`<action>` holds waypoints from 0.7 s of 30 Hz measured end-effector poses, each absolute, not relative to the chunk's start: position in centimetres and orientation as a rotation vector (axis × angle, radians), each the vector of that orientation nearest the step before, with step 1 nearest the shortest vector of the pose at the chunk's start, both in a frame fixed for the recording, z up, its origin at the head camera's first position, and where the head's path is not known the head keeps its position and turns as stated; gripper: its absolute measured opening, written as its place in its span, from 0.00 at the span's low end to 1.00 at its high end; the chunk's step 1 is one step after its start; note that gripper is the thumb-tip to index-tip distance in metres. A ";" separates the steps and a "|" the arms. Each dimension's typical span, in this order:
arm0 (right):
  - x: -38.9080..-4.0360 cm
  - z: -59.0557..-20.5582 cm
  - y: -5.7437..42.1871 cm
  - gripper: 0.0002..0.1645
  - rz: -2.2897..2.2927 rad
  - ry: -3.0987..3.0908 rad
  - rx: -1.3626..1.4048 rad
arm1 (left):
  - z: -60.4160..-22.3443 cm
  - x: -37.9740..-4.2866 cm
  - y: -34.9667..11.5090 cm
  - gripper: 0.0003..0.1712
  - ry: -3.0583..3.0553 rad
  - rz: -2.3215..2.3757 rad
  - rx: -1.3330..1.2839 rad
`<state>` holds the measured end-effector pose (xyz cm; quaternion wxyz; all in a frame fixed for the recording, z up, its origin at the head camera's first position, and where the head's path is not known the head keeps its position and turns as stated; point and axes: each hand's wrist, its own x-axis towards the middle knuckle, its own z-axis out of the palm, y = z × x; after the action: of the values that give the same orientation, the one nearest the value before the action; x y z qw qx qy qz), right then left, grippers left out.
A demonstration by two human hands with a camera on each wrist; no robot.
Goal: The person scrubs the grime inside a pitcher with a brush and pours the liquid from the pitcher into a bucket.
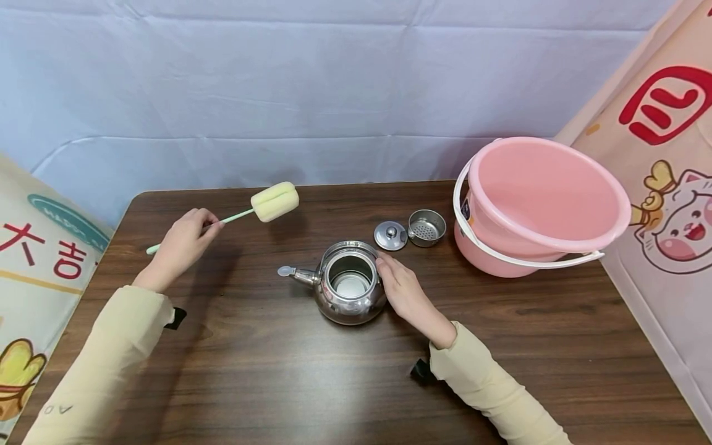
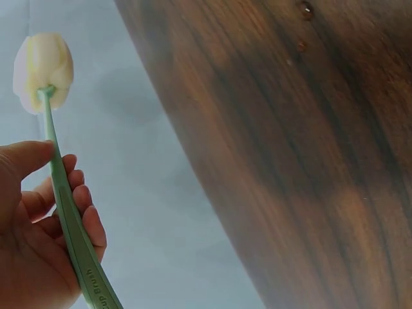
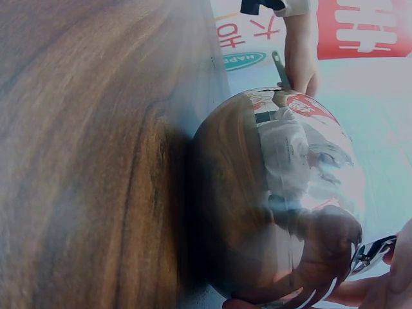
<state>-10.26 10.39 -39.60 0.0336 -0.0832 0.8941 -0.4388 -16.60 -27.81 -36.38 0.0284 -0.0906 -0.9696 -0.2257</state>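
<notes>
My left hand [image 1: 186,238] grips the pale green handle of a cup brush [image 2: 78,241] at the left of the table. Its thick yellow sponge head [image 1: 275,201] points to the right, raised above the wood. A shiny steel teapot [image 1: 350,304] stands upright in the middle, lidless, with a clear cap [image 1: 286,271] on its spout. My right hand [image 1: 403,287] holds the teapot at its right side, beside the handle joint [image 3: 372,252]. Part of that grip is out of sight. Behind the teapot lie its knobbed lid [image 1: 390,236] and a perforated steel strainer [image 1: 427,228].
A pink bucket [image 1: 503,247] with a white handle stands at the back right of the brown wooden table [image 1: 267,377]. Pale blue cloth [image 1: 278,93] hangs behind the table's far edge. Printed sheets [image 1: 667,185] flank both sides.
</notes>
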 end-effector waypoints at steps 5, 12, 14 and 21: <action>-10.2 -39.6 10.4 0.27 -1.353 2.751 -0.257 | -35.5 -15.8 -27.2 0.15 -2.950 -0.680 -0.335; -10.2 -39.6 10.4 0.27 -1.348 2.751 -0.246 | -34.6 -14.8 -26.3 0.14 -2.907 -0.639 -0.388; -10.2 -39.7 10.4 0.27 -1.348 2.753 -0.245 | -34.3 -14.6 -26.2 0.14 -2.907 -0.625 -0.390; -10.3 -39.6 10.3 0.27 -1.343 2.750 -0.242 | -33.6 -13.8 -25.5 0.13 -2.878 -0.584 -0.435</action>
<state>-10.28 10.31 -39.59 0.0357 -0.0788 0.8952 -0.4371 -13.84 -25.52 -33.61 0.0865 -0.1460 -0.9658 -0.1959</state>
